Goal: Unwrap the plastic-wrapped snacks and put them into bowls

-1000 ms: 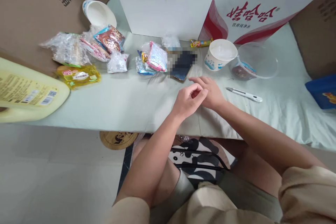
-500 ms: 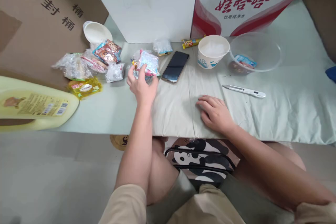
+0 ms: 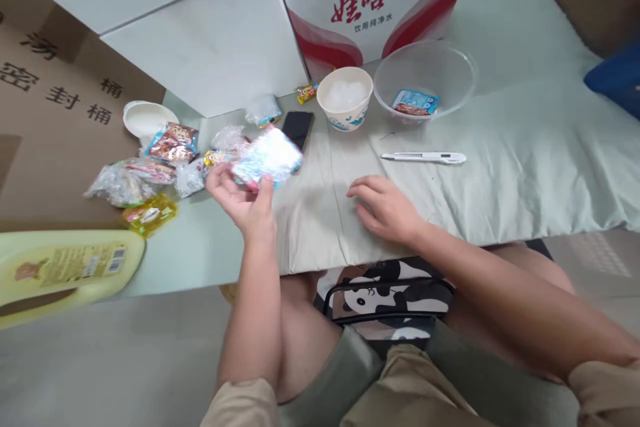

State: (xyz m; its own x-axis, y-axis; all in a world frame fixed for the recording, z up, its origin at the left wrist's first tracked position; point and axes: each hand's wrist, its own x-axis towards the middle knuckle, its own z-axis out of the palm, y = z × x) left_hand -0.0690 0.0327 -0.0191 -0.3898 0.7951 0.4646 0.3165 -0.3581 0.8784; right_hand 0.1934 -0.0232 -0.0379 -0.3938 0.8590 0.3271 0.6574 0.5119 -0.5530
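My left hand grips a shiny snack packet between thumb and fingers, raised over the table. The packet is silvery with pink edges, and its face is washed out by glare. It partly covers a dark phone. Resting on the pale green cloth, my right hand holds nothing, its fingers loosely stretched. Above that hand lies a white utility knife. Left of the held packet are a brown cookie packet, crumpled clear wrappers and a yellow packet.
A paper cup with white contents stands beside a clear plastic bowl holding a blue packet. White boxes line the back. A yellow jug and a cardboard box are at left.
My left hand has closed on the shiny packet and lifted it off the table toward me. The view has turned; my right hand still rests on the cloth.
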